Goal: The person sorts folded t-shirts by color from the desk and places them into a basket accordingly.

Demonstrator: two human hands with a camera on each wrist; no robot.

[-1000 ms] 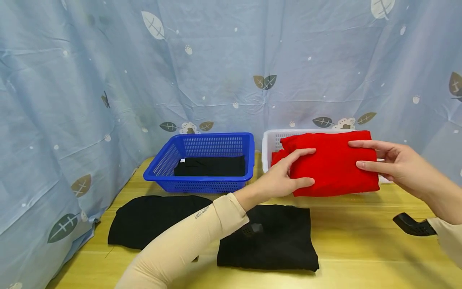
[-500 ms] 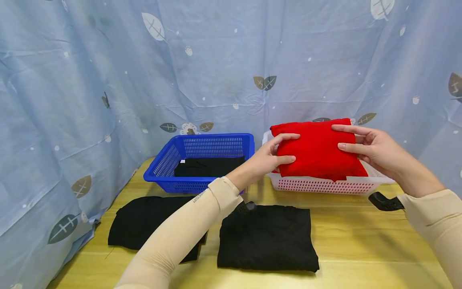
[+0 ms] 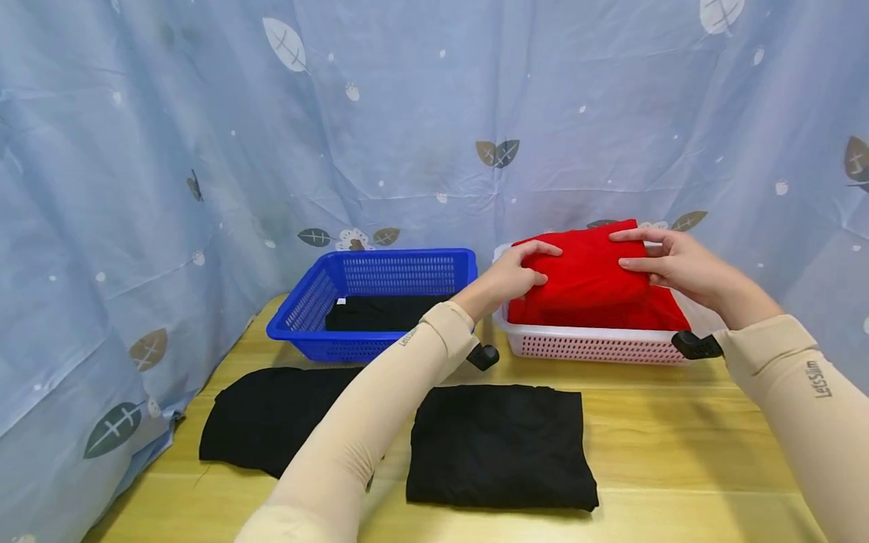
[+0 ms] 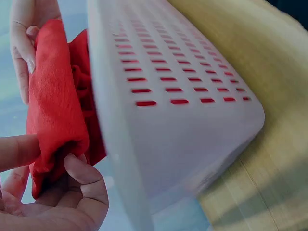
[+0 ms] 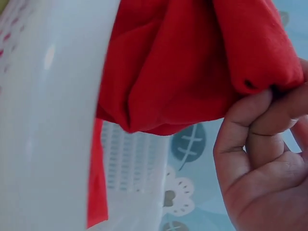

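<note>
A folded red garment (image 3: 587, 271) is held between both hands over the white basket (image 3: 597, 345). My left hand (image 3: 504, 282) grips its left end, fingers on top and thumb on the near face. At the opposite end, my right hand (image 3: 689, 265) pinches the fabric. In the left wrist view, fingers (image 4: 86, 185) curl into the garment's rolled end beside the basket wall. The right wrist view shows curled fingers (image 5: 245, 115) at the other end's fold. More red cloth (image 3: 668, 311) lies beneath, inside the basket.
A blue basket (image 3: 373, 335) stands to the left, with a folded black cloth (image 3: 383, 313) inside. Nearer on the wooden table (image 3: 679, 452) lie a folded black garment (image 3: 502, 449) and another black cloth (image 3: 265, 415), partly hidden by my left forearm. A patterned curtain (image 3: 407, 113) hangs behind.
Both hands have carried the red garment back and to the left, from in front of the white basket to above it. The basket's front wall now shows.
</note>
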